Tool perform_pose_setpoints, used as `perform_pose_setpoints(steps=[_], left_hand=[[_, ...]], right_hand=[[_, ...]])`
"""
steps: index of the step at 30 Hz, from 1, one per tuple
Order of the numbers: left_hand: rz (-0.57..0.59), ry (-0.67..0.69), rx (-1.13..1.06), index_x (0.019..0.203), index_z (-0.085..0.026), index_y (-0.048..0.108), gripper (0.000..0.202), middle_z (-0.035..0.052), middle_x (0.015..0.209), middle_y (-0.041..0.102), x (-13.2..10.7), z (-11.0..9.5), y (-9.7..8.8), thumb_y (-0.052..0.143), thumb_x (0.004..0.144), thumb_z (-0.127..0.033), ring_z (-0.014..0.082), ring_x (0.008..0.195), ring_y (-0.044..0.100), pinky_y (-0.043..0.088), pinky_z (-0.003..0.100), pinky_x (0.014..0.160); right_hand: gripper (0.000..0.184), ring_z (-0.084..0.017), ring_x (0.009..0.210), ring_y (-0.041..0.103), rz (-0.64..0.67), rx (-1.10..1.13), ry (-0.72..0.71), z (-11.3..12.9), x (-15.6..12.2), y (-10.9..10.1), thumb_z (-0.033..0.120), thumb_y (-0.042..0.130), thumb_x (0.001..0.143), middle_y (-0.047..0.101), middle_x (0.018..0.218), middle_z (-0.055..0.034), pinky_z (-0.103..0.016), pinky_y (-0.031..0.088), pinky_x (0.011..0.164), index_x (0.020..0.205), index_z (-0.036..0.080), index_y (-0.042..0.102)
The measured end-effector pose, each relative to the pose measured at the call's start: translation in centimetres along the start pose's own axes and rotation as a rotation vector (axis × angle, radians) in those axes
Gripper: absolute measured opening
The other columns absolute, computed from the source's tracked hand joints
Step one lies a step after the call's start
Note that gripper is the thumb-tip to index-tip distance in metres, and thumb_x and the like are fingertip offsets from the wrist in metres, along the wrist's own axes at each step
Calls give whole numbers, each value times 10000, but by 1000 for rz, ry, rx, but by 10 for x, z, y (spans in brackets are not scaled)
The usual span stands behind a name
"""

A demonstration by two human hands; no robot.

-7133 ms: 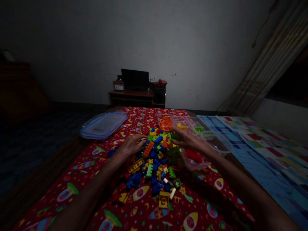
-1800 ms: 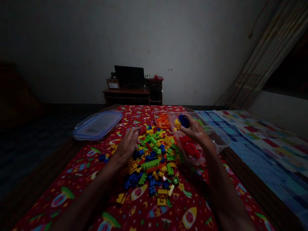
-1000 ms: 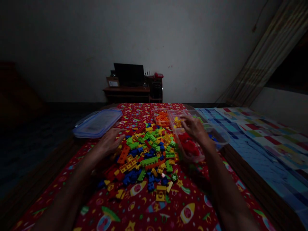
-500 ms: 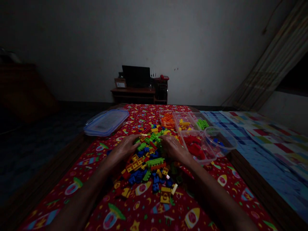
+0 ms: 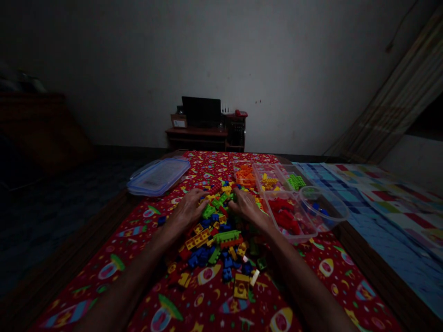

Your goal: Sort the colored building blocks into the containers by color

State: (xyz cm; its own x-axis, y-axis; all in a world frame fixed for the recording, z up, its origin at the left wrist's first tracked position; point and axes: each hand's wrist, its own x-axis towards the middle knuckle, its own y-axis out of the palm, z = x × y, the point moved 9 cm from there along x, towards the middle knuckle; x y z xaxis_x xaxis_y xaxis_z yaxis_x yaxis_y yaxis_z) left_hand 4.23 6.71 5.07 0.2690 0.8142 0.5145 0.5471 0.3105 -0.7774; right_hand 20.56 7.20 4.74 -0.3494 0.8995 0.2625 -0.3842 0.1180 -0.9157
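Observation:
A heap of toy building bricks (image 5: 211, 240) in green, yellow, blue, red and orange is spread over a red printed cloth. My left hand (image 5: 189, 207) rests on the heap's left side, its thumb apart from the fingers, whose tips reach among the bricks. Opposite it, my right hand (image 5: 246, 206) touches the heap's right side with thumb and fingers parted. Green bricks (image 5: 218, 201) lie between the two hands. I see no brick gripped in either hand, though some fingertips are hidden. Nearer to me are a long green brick (image 5: 226, 235) and a square yellow brick (image 5: 241, 286).
At the right, clear plastic containers hold sorted bricks: orange bricks (image 5: 245, 175), yellow bricks (image 5: 270, 182), green bricks (image 5: 296, 181), red bricks (image 5: 284, 214) and blue bricks (image 5: 319, 210). Blue-rimmed lids (image 5: 159, 177) lie at the left. A desk (image 5: 197, 133) with a monitor stands behind.
Both hands stay at the heap, with slight shifts of the fingers among the bricks; the left hand has drawn slightly upward. The whole view has shifted slightly, so things appear further right.

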Motion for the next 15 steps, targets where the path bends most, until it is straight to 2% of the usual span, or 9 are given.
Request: perform_pose_setpoints(steps=[4,7,10,12,15], left_hand=[[12,72,-9,1042,-188,668,337,110,1175,629,0,-2,12,463,862,-385,247,1106,572,469,426,956],[67,99,-28,1098,-189,648,379,110,1223,613,-3,-3,26,432,876,-408,247,1137,560,454,440,983],[130,105,-36,1147,-184,624,411,108,1201,630,-7,-5,34,401,892,-417,243,1127,569,451,441,989],[164,103,-26,1156,-186,619,413,106,1209,627,-9,-7,36,399,895,-418,243,1128,568,455,438,984],[190,97,-6,1139,-179,632,412,113,1216,621,-10,-9,36,396,896,-413,246,1128,567,456,432,982]], right_hand=[[323,-238,1036,531,-135,28,-104,4,2,-8,193,483,866,602,1086,-168,-326,407,869,1167,81,522],[311,-234,1072,504,-80,2,-260,19,8,7,126,512,834,589,1123,-158,-326,403,884,1143,108,546],[223,-203,985,528,8,-7,-429,33,13,29,150,533,841,631,1005,-110,-332,383,906,1057,147,591],[173,-184,896,539,25,6,-453,33,14,36,172,537,849,640,887,-82,-322,384,886,1005,150,606],[187,-166,809,535,-19,44,-393,23,13,28,156,528,840,625,823,-61,-278,399,783,1012,145,600]])
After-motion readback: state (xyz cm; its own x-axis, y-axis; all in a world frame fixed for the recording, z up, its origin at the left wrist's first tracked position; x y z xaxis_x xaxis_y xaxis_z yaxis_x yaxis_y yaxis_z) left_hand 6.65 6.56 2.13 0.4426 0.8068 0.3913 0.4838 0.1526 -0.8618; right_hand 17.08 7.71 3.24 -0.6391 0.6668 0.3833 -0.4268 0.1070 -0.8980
